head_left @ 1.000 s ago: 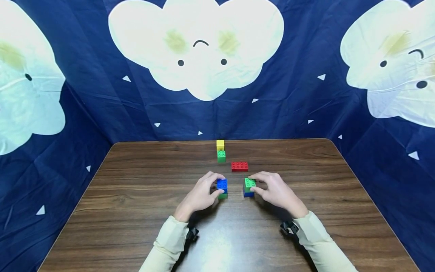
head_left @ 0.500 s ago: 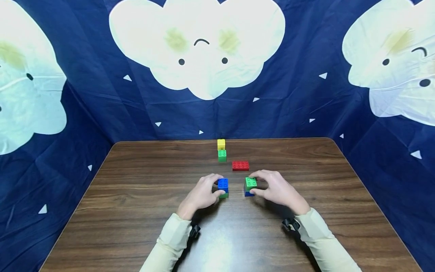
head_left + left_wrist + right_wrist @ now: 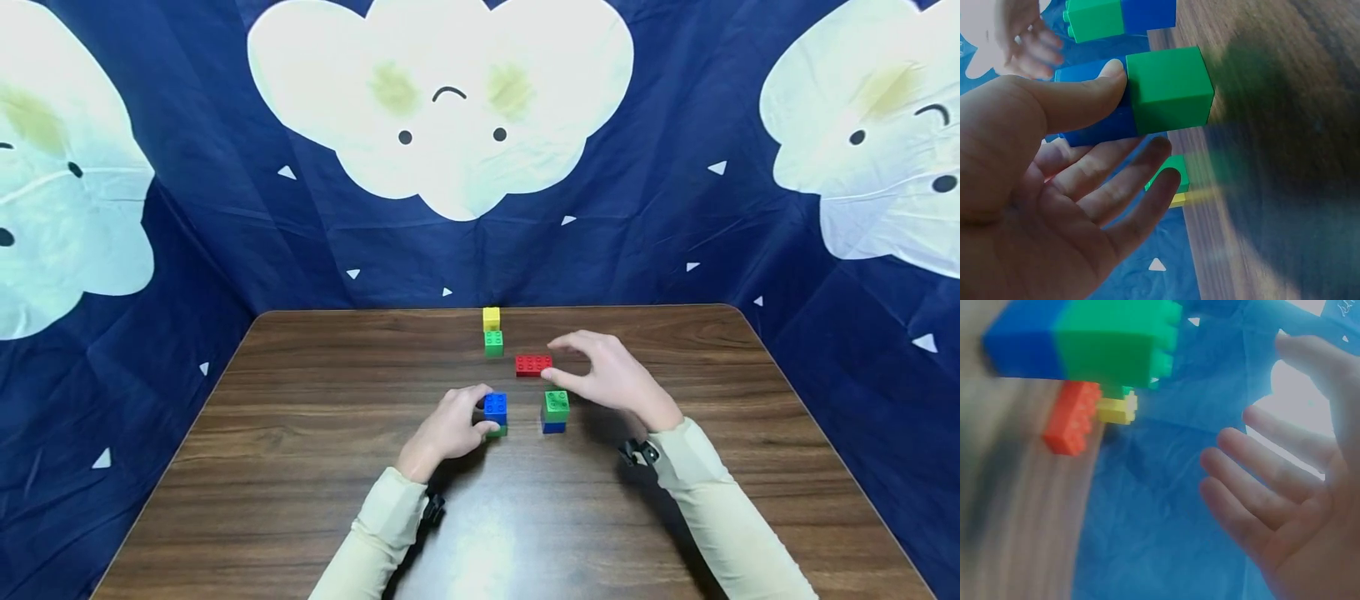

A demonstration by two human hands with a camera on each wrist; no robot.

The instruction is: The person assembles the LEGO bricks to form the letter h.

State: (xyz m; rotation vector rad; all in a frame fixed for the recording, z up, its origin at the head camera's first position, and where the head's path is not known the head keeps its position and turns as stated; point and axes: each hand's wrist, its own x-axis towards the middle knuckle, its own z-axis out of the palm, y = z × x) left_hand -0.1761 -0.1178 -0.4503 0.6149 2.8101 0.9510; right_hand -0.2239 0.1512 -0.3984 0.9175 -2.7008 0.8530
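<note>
My left hand (image 3: 448,427) pinches a blue toy building block (image 3: 495,408) between thumb and fingers. Under that block sits a green block (image 3: 1172,90), joined to it as a two-high stack. To the right stands another stack, a green block (image 3: 556,405) on top of a blue block (image 3: 554,427), with no hand on it. My right hand (image 3: 606,377) is over the table beyond this stack, fingers spread and holding nothing. Its thumb tip overlaps the right end of a red brick (image 3: 529,367) in the head view.
Farther back are a small green block (image 3: 492,343) and a yellow block (image 3: 491,318) near the table's far edge. The wooden table (image 3: 337,375) is surrounded by a blue cloth (image 3: 225,208) with cloud prints.
My right hand has let go of the green-on-blue stack and moved up and away toward the red brick. The left hand keeps its grip on the blue block.
</note>
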